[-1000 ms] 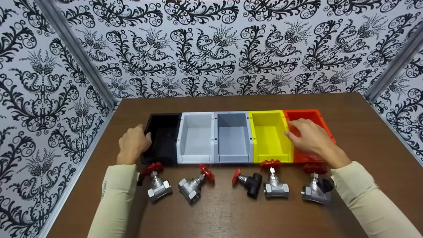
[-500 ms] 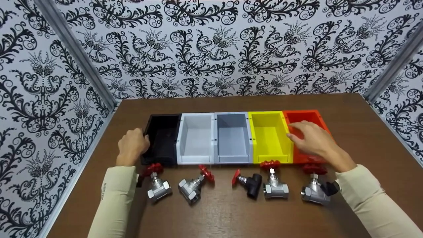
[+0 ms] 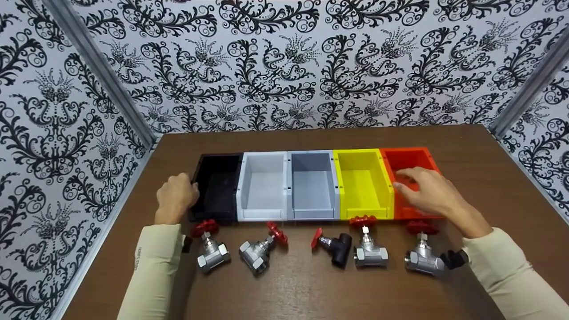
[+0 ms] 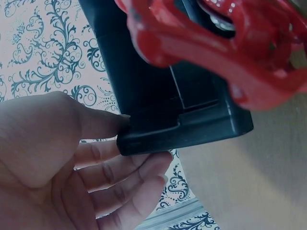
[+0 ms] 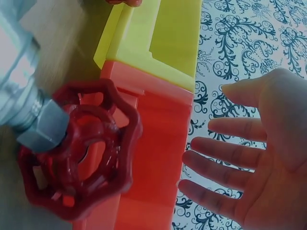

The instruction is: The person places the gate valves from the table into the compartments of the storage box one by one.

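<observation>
My left hand [image 3: 177, 193] is at the left side of the black bin [image 3: 218, 186]. In the left wrist view its thumb [image 4: 103, 122] meets the bin's edge and the loosely bent fingers [image 4: 120, 191] lie beside it; touch is unclear. My right hand [image 3: 429, 189] hovers over the red bin [image 3: 406, 153], fingers spread and holding nothing. Several handwheel valves lie in front of the bins: metal ones [image 3: 214, 255] [image 3: 256, 254] [image 3: 371, 254] [image 3: 424, 260] with red wheels, and a black-bodied valve [image 3: 340, 249]. A red handwheel [image 5: 81, 148] looms close in the right wrist view.
White [image 3: 264, 184], grey [image 3: 312, 184] and yellow [image 3: 362, 184] bins stand side by side between the black and red ones. Brown tabletop [image 3: 302, 293] surrounds them. Patterned walls [image 3: 284, 66] rise behind and at both sides.
My right hand has drawn back, right and nearer me, away from the yellow bin's edge. My left hand has shifted slightly left. The bins and valves stay where they were.
</observation>
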The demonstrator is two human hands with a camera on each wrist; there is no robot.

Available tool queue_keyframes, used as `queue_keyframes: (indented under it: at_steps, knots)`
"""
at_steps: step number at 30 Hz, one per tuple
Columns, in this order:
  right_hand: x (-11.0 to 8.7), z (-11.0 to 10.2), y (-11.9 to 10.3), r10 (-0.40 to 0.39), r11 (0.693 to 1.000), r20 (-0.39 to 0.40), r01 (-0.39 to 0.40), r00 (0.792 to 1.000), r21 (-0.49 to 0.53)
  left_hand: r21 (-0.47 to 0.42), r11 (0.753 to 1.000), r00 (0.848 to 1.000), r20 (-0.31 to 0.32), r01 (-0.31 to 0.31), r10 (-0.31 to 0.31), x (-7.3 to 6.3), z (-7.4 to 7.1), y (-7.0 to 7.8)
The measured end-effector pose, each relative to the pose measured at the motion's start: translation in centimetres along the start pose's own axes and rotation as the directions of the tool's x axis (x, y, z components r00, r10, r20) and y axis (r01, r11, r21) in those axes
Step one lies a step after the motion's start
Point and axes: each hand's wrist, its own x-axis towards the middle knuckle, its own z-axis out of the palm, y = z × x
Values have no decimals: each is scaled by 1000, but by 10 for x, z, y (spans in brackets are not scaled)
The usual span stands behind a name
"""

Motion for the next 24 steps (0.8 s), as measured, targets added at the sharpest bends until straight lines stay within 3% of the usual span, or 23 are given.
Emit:
queue_keyframes:
  at_steps: [24]
  knots:
    - [-29, 0, 24, -2, 1000, -59, 2, 998, 5, -37, 999, 1000, 11, 12, -12, 0, 4, -5]
